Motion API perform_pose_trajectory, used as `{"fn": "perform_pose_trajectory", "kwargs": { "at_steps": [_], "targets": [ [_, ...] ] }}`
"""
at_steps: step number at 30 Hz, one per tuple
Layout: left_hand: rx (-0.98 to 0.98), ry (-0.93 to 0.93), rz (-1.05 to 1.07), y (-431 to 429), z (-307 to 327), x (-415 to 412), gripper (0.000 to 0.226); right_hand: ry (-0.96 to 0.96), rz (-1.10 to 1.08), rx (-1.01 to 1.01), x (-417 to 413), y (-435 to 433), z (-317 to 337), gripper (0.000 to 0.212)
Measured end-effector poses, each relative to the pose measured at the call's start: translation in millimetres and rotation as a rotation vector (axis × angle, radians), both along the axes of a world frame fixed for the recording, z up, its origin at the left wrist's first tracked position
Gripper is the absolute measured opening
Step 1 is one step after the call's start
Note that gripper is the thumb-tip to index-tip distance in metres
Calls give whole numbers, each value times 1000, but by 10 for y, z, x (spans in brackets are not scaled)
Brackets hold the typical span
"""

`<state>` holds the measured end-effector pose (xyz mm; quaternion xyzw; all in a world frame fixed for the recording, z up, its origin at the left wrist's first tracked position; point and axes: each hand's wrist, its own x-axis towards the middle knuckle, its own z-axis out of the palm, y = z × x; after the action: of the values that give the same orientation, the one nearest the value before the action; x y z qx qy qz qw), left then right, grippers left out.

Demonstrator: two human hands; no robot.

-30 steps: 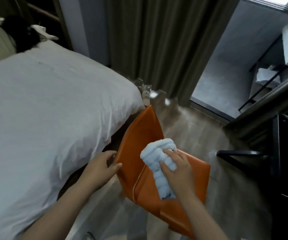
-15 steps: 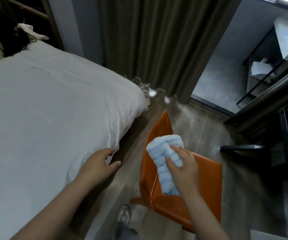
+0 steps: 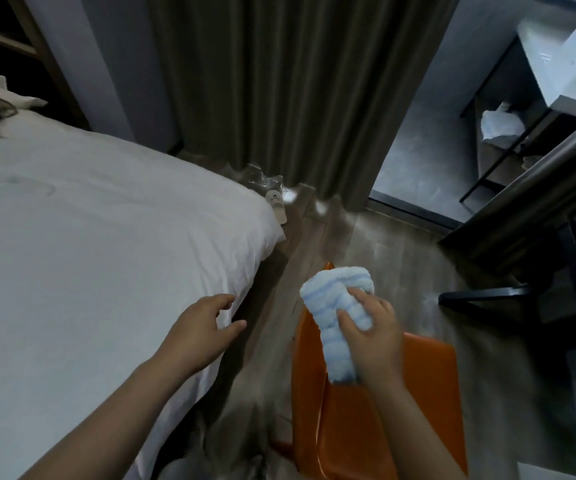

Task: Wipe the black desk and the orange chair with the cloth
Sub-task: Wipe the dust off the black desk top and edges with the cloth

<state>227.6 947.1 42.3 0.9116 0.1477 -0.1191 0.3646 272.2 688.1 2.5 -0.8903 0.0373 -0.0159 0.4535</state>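
the right hand grips a light blue striped cloth, its fingers curled round the middle of the bunched fabric, whose upper end fans out above the hand while the lower end hangs down over the orange chair. the cloth lies against the chair's backrest, near its top corner. the left hand hangs free above the edge of the white bed, fingers loosely spread and holding nothing. a second ago that hand was gripping the chair's left edge; half a second ago it had already let go, and now it sits a little further from the chair, over the bedding. the chair has also turned across these frames: earlier its broad orange back faced the camera at a slant beside the bed, now the backrest is seen nearly edge-on and the seat spreads out to the right. the right hand kept its hold on the cloth throughout. the black desk stands at the right edge, well apart from the chair, one dark leg reaching across the wooden floor. a grey-brown curtain hangs behind.
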Motion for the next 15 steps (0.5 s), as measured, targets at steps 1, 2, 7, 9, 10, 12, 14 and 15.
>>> {"fn": "perform_pose_trajectory", "kwargs": {
  "at_steps": [1,2,7,9,10,12,14,15],
  "targets": [
    [-1,-9,-18,65,-1,117,53,0,-15,1,70,50,3,37],
    [3,-21,-41,133,2,241,53,-5,-29,-6,138,110,7,37],
    [-20,-34,-164,443,35,852,52,-46,-154,-9,399,419,80,39],
    [-31,-29,-213,499,55,1073,53,-51,-204,2,448,503,114,37],
    [-31,-33,-238,510,61,1182,53,-61,-227,-6,470,530,127,36],
    [-35,-36,-281,505,69,1402,52,-67,-283,-11,550,558,149,36],
    [-48,-33,-319,474,49,1614,53,-75,-331,-24,649,547,160,37],
    [-54,-27,-340,450,28,1718,53,-75,-355,-33,701,528,161,36]
  ]
}}
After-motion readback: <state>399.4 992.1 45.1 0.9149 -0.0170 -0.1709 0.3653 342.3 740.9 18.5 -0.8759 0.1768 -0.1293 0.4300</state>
